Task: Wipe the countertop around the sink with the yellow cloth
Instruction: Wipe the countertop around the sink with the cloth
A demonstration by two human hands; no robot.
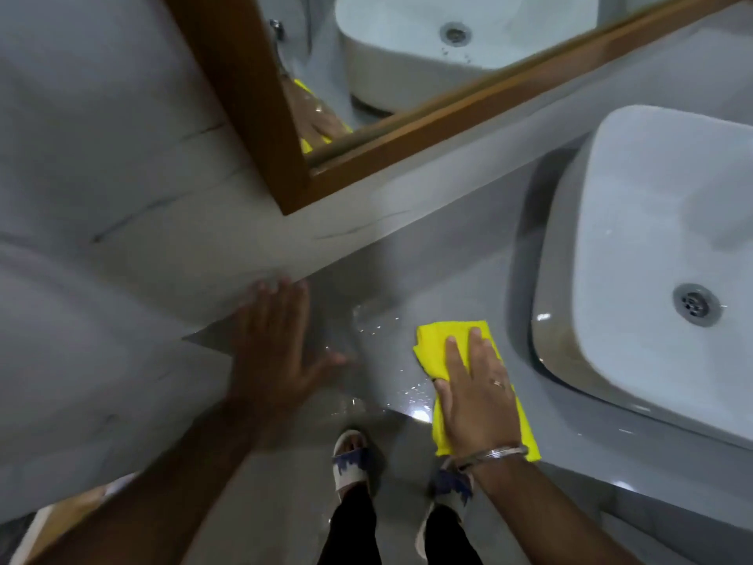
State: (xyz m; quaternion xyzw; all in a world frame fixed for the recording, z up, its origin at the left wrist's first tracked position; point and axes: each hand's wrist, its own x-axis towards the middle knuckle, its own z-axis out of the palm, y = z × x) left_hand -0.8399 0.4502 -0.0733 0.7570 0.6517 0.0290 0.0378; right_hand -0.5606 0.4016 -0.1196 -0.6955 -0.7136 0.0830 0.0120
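The yellow cloth (456, 360) is being pressed flat onto the wet table (407, 279) by the right hand (476, 397), fingers spread, no grip closed on it, just left of the sink (652, 246). The left hand (273, 352) is being held open and empty against the wall (122, 197). Water droplets (391, 332) are probably being smeared rather than lifted if the cloth is bunching. The cloth's path is being limited by the sink base and the mirror frame (407, 132).

Sink (635, 254) cut off at right.
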